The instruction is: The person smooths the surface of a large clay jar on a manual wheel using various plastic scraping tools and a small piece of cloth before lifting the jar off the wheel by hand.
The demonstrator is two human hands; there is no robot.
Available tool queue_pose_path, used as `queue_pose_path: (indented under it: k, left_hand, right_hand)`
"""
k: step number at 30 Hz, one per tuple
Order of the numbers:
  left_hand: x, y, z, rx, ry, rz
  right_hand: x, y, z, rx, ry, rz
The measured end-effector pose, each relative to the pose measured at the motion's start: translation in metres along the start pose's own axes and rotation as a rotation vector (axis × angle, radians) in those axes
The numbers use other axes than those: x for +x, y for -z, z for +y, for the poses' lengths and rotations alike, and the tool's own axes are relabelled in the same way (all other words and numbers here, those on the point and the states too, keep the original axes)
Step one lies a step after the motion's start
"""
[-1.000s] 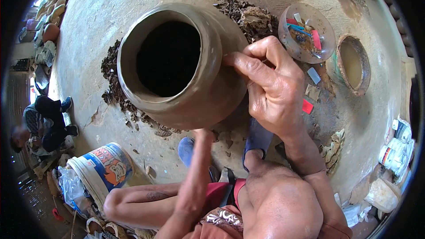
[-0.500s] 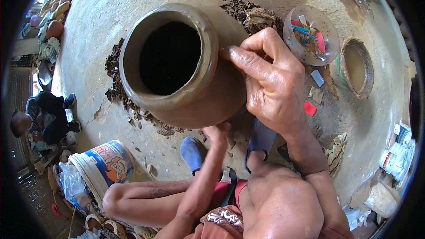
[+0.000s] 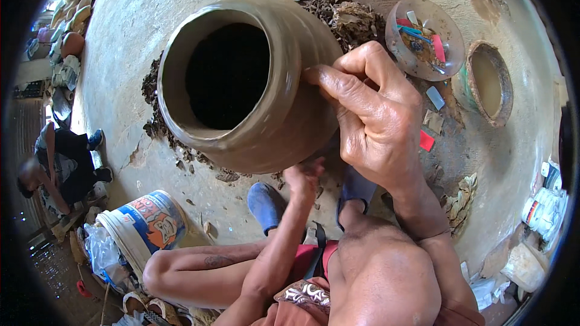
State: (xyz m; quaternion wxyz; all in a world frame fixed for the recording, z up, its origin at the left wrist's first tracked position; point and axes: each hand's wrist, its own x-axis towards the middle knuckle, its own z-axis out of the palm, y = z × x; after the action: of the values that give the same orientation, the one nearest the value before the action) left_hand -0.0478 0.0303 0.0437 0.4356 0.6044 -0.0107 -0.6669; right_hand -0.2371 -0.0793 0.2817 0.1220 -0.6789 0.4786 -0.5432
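Concrete floor with dark scraps: one clay pot, wide mouth upward, beyond the blue slippers. Right hand: grip closed in a pinch at the neck; left hand: near the lower side, blurred, grip cannot be told. Body and neck formed; rim slightly uneven, clay damp-looking, so judged unfinished.

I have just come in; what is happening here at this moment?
A person is working on a wide-mouthed brown pot. The right hand, its thumb and fingers close together, is at the outside of the pot, just below the mouth; anything held between them is hidden. The left hand is by the pot's lower side; I cannot tell if it touches. To the right stand a see-through bowl of small coloured pieces and a container of cloudy liquid.
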Motion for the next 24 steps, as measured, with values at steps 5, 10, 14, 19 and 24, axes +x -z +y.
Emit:
queue_pose_path:
  k: [5,10,14,19,24]
  left_hand:
    - [-0.014,-0.02,0.005,-0.012,0.254,0.006]
    - [0.026,0.025,0.052,0.049,-0.035,0.179]
    - [0.034,0.031,0.056,0.067,-0.129,0.15]
    - [0.019,0.002,0.056,-0.038,-0.163,0.08]
    - [0.04,0.006,0.076,-0.043,-0.223,0.017]
  right_hand:
    - [-0.005,0.004,-0.001,0.0,-0.051,0.006]
    - [0.0,-0.004,-0.008,-0.016,-0.011,0.022]
    - [-0.004,-0.005,-0.011,-0.016,-0.025,0.018]
    - [-0.012,-0.005,-0.011,-0.01,0.013,0.012]
    - [-0.012,0.002,-0.014,0.029,0.045,-0.048]
